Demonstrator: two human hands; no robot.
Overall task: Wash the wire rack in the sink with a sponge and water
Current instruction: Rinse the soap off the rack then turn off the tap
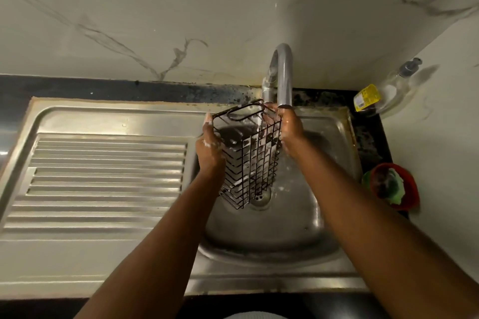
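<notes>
A black wire rack point(255, 163), shaped like a tall basket, hangs upright over the steel sink point(305, 217), above the drain point(260, 198). My left hand point(210, 153) grips its left side, with soap foam on the fingers. My right hand point(291, 132) grips its right top edge, just under the spout of the grey tap point(283, 77). A thin stream of water runs down through the rack. A green sponge point(394, 185) lies in a red bowl point(412, 189) on the counter to the right of the sink.
The ribbed steel drainboard point(103, 179) lies to the left of the basin. A clear soap bottle point(386, 90) with a yellow label stands in the back right corner. A marble-patterned wall point(181, 21) rises behind the sink.
</notes>
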